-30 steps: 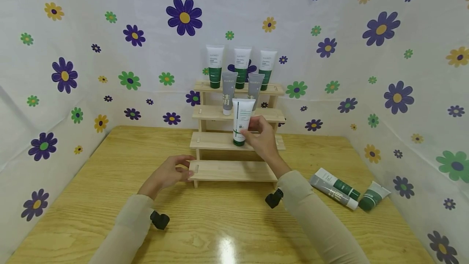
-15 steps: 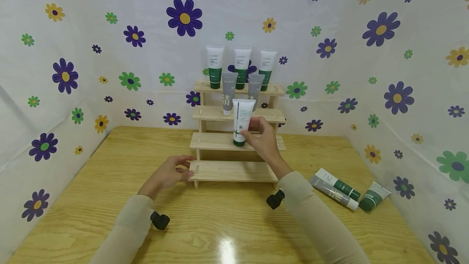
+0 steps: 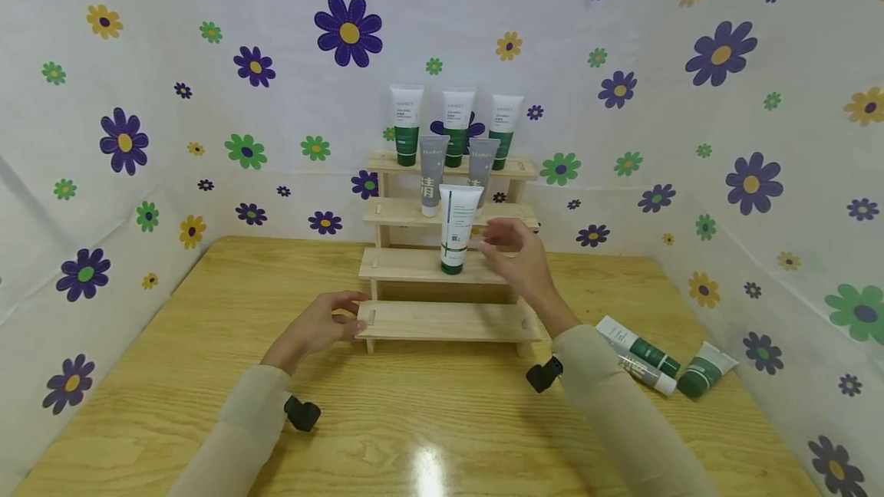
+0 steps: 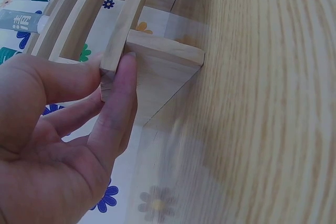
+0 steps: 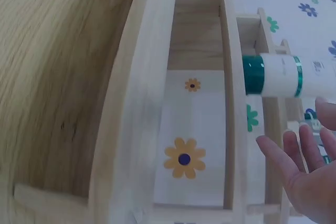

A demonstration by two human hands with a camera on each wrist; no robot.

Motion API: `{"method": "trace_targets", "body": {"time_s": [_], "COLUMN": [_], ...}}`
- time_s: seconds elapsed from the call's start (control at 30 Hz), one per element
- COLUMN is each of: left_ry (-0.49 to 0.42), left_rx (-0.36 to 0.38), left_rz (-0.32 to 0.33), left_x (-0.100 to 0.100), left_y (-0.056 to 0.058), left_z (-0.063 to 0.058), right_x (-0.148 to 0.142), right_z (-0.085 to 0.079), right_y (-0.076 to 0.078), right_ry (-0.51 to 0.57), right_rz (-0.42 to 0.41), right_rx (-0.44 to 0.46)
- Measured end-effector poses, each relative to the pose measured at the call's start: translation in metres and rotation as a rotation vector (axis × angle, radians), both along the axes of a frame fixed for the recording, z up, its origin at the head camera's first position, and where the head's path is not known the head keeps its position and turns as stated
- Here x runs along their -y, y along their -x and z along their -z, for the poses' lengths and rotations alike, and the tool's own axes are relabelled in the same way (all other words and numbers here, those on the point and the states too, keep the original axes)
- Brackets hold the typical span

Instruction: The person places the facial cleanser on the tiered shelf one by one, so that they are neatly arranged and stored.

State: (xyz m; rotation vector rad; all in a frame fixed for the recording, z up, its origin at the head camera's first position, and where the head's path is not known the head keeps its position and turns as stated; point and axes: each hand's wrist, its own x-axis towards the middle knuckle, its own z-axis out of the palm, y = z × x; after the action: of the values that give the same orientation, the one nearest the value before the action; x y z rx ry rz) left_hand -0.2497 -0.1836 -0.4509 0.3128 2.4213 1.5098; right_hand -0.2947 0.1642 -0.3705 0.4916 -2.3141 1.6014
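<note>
A stepped wooden rack [image 3: 449, 320] stands on the table. My left hand [image 3: 321, 326] pinches the left end of its lowest shelf between thumb and fingers, as the left wrist view shows. On the second shelf from the bottom, a white tube with a green cap [image 3: 459, 228] stands upright. To its right, my right hand [image 3: 514, 255] is apart from the tube, fingers relaxed and holding nothing. Behind stand two grey tubes [image 3: 432, 175] on the shelf above. White-and-green tubes [image 3: 406, 125] line the top shelf; part of the right grey tube is hidden.
On the table [image 3: 428, 413] at the right lie a white-and-green tube [image 3: 638, 345], a grey tube [image 3: 649, 374] partly hidden by the right sleeve, and another green-and-white tube [image 3: 706, 369]. A flowered cloth [image 3: 276, 106] hangs behind and at both sides.
My right hand has let go of the white tube and drawn back to the right. The tube stays standing on the shelf. My left hand keeps its place on the rack.
</note>
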Motion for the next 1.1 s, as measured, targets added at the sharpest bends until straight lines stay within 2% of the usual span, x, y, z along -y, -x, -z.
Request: {"method": "trace_targets", "body": {"time_s": [0.23, 0.43, 0.5, 0.7, 1.1], "left_ry": [-0.006, -0.006, -0.001, -0.008, -0.012], "left_rx": [0.004, 0.0, -0.006, -0.003, 0.01], "left_rz": [0.0, -0.004, 0.001, 0.007, 0.002], "left_x": [0.0, 0.0, 0.0, -0.001, 0.001], "left_y": [0.002, 0.001, 0.0, -0.002, -0.001], "left_z": [0.001, 0.0, -0.001, -0.001, 0.0], "right_x": [-0.046, -0.093, -0.107, -0.14, -0.189], "right_z": [-0.014, -0.03, -0.032, -0.029, -0.016], "right_y": [-0.005, -0.015, -0.018, -0.023, -0.027], "right_ry": [-0.082, -0.296, -0.368, -0.541, -0.752], "right_rz": [-0.03, -0.026, -0.048, -0.118, -0.101], "right_rx": [0.068, 0.207, 0.248, 0.344, 0.506]}}
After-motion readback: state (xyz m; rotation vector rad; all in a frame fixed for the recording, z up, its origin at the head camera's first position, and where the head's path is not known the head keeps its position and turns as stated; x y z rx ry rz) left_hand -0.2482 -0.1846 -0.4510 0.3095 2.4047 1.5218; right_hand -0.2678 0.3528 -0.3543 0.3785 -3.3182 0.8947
